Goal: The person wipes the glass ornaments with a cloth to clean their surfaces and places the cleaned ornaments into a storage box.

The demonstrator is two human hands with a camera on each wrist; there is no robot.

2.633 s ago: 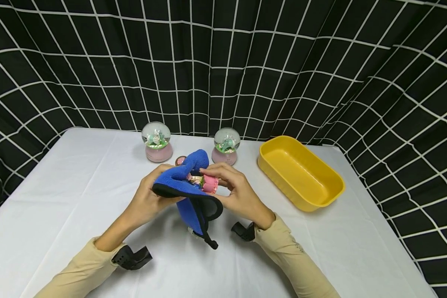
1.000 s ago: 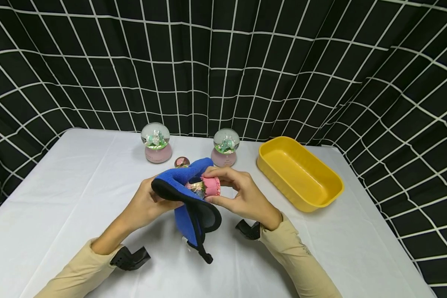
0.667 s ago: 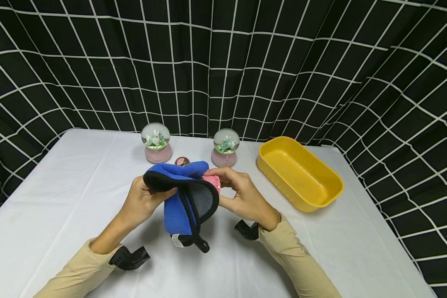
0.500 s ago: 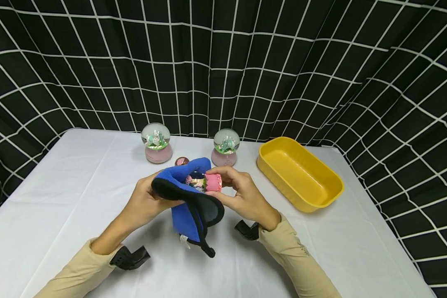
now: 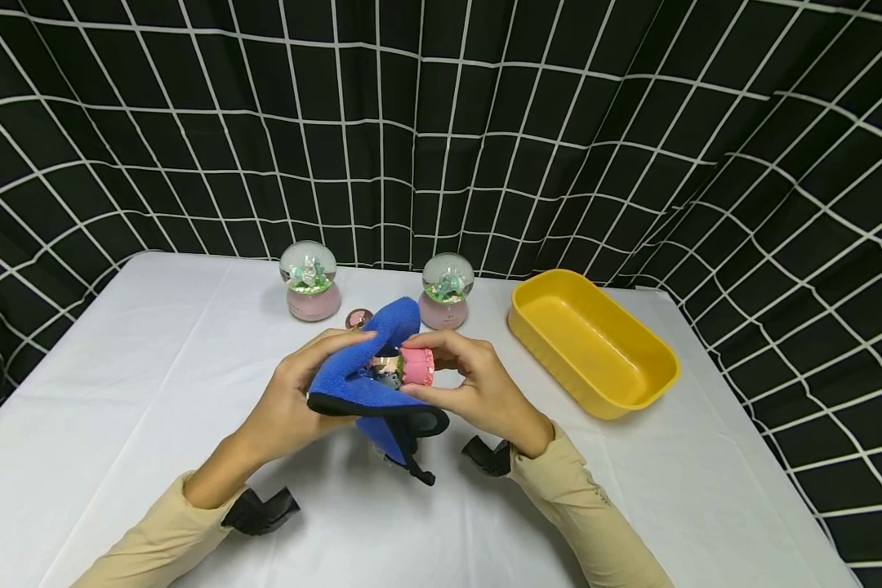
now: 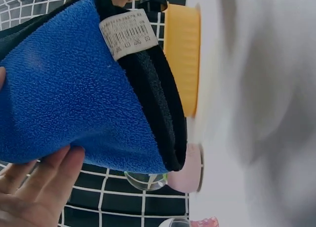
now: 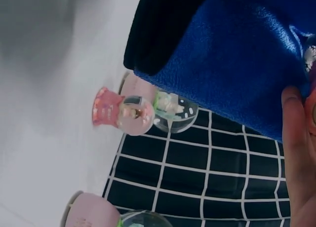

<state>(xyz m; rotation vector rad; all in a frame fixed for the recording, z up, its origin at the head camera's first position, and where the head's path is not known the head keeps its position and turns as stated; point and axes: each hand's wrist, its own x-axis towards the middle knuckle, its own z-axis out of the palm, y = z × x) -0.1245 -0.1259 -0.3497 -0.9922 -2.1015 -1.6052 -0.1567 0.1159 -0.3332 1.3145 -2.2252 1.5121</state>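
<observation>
In the head view, my left hand [image 5: 290, 400] holds a blue cloth [image 5: 345, 382] with black edging, folded around the glass of a small snow globe [image 5: 417, 367]. Its pink base sticks out to the right, pinched between the thumb and fingers of my right hand [image 5: 478, 384]. The globe lies sideways above the table, its glass partly hidden in the cloth. From the left wrist, the cloth [image 6: 84, 89] hangs with a white label [image 6: 128, 33], fingers [image 6: 54, 182] against it. The right wrist view has the cloth [image 7: 232, 54] beside a finger [image 7: 295, 138].
Behind the cloth stands another small snow globe [image 5: 358, 318], mostly hidden, with a pink base [image 7: 106, 107]. Two larger snow globes [image 5: 312, 286] [image 5: 445, 294] stand at the back. A yellow basin [image 5: 595, 347] sits to the right on the white-covered table [image 5: 154, 367].
The cloth lifted over the globe's pink base, then dropped back, showing the base again. My left fingers now lie further over the cloth's top. The right hand has stayed almost in place.
</observation>
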